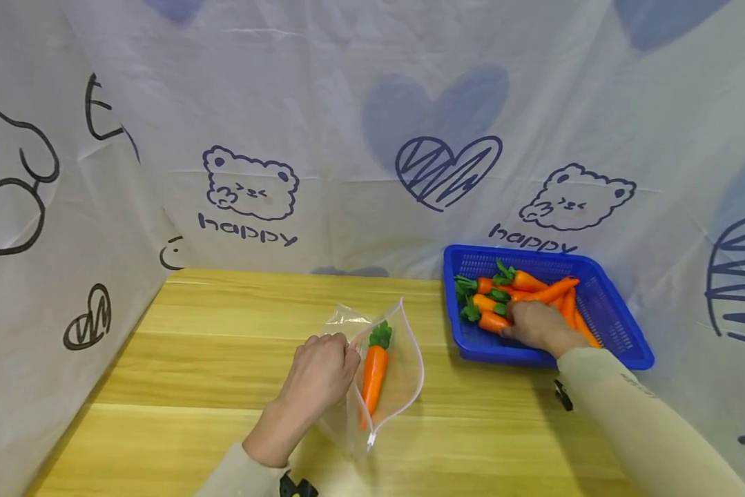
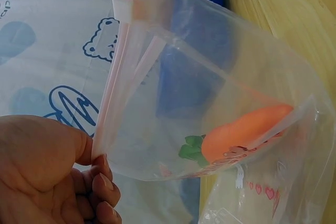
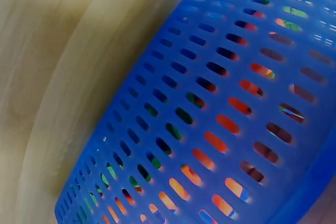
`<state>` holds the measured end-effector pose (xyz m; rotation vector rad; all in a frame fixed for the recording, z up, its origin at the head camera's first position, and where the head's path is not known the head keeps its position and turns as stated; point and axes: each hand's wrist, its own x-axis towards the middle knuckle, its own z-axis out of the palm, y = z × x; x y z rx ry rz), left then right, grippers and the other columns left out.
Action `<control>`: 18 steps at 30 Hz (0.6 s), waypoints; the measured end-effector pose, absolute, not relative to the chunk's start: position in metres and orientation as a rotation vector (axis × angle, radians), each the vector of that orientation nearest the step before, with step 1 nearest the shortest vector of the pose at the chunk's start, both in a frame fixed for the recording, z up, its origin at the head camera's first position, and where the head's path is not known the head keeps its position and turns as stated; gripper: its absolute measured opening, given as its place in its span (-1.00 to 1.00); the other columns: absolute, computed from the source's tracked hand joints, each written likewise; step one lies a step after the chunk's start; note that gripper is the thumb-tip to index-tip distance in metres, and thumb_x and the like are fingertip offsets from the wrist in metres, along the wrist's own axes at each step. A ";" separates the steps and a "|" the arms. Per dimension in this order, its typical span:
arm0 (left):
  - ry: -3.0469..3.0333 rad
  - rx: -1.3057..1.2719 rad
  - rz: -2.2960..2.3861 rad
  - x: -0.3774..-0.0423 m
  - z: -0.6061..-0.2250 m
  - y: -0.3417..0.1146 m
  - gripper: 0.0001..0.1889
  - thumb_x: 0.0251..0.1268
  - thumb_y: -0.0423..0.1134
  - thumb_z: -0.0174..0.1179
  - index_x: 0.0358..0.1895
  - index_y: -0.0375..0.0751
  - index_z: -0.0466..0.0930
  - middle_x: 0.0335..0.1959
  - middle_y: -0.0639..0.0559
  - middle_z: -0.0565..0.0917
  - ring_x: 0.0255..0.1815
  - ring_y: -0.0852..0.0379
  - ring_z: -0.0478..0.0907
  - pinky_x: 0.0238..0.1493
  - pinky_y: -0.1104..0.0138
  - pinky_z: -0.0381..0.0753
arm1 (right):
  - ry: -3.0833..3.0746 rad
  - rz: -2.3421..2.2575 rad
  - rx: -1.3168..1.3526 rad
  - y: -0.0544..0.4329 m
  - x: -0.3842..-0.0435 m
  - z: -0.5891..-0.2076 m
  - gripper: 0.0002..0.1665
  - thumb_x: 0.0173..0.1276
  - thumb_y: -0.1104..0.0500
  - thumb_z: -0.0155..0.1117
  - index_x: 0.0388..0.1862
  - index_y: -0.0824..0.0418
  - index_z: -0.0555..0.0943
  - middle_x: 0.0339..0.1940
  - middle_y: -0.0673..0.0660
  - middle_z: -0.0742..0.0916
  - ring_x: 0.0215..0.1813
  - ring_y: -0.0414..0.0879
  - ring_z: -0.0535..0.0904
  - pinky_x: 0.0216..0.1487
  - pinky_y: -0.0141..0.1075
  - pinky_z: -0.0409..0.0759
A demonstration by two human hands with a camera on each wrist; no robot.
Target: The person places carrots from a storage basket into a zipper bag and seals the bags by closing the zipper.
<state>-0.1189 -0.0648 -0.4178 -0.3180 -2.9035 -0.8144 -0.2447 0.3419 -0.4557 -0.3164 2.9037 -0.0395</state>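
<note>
My left hand (image 1: 324, 369) pinches the rim of a clear zip bag (image 1: 403, 386) between thumb and fingers. The bag's mouth gapes wide, with a pinkish zip strip and a white slider (image 1: 371, 439) at its near end. Inside lies one orange carrot (image 1: 375, 376) with a green leafy top; the left wrist view shows the same carrot (image 2: 241, 132) through the plastic. On the right, my right hand (image 1: 543, 326) reaches into a blue basket (image 1: 621, 331), its thumb and fingers at the end of a carrot (image 1: 494, 322). The basket wall (image 3: 173, 98) hides that hand in the right wrist view.
Several more carrots (image 1: 552, 291) lie heaped in the basket, which stands at the back right of the wooden table (image 1: 223, 331). Behind and beside the table hangs a pale printed cloth (image 1: 347, 152).
</note>
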 end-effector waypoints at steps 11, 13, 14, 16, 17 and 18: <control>-2.919 -0.308 -0.819 -0.120 -0.418 -0.065 -0.69 0.42 -0.28 0.02 -0.59 -0.10 0.38 -0.63 0.06 0.41 -0.49 0.03 0.33 -0.29 0.19 0.37 | 2.903 0.048 -0.336 0.334 -0.251 -0.465 -0.72 0.38 -0.01 0.40 -0.44 0.12 0.62 -0.48 0.11 0.64 -0.39 0.07 0.56 -0.24 0.05 0.63; -2.919 -0.305 -0.821 -0.119 -0.418 -0.065 -0.69 0.42 -0.28 0.02 -0.58 -0.10 0.38 -0.62 0.05 0.41 -0.49 0.03 0.34 -0.28 0.18 0.37 | 2.914 0.110 -0.342 0.335 -0.252 -0.466 -0.72 0.31 -0.01 0.44 -0.38 0.17 0.65 -0.41 0.15 0.66 -0.31 0.13 0.59 -0.13 0.12 0.63; -2.919 -0.305 -0.821 -0.119 -0.418 -0.065 -0.69 0.42 -0.28 0.02 -0.58 -0.10 0.39 -0.62 0.06 0.42 -0.49 0.03 0.34 -0.28 0.18 0.38 | 2.923 0.140 -0.351 0.334 -0.251 -0.466 -0.70 0.28 -0.01 0.46 -0.33 0.21 0.66 -0.36 0.19 0.69 -0.25 0.17 0.61 -0.07 0.16 0.62; -2.917 -0.308 -0.821 -0.120 -0.418 -0.065 -0.70 0.41 -0.28 0.03 -0.58 -0.10 0.39 -0.62 0.06 0.42 -0.50 0.03 0.34 -0.29 0.19 0.37 | 2.947 0.206 -0.373 0.334 -0.252 -0.466 -0.54 0.23 -0.07 0.50 -0.19 0.31 0.68 -0.23 0.27 0.73 -0.11 0.26 0.62 0.04 0.24 0.57; -2.916 -0.309 -0.823 -0.120 -0.418 -0.065 -0.70 0.41 -0.28 0.03 -0.58 -0.10 0.39 -0.63 0.06 0.41 -0.50 0.03 0.34 -0.29 0.19 0.37 | 2.961 0.235 -0.381 0.334 -0.252 -0.465 -0.44 0.22 -0.10 0.51 -0.10 0.36 0.67 -0.15 0.31 0.74 -0.02 0.30 0.62 0.10 0.27 0.54; -2.916 -0.310 -0.823 -0.120 -0.418 -0.066 -0.70 0.41 -0.28 0.03 -0.58 -0.10 0.39 -0.63 0.06 0.41 -0.50 0.03 0.33 -0.29 0.19 0.37 | 2.973 0.259 -0.395 0.333 -0.251 -0.465 -0.35 0.20 -0.13 0.52 -0.02 0.40 0.66 -0.08 0.34 0.74 0.04 0.32 0.61 0.14 0.29 0.52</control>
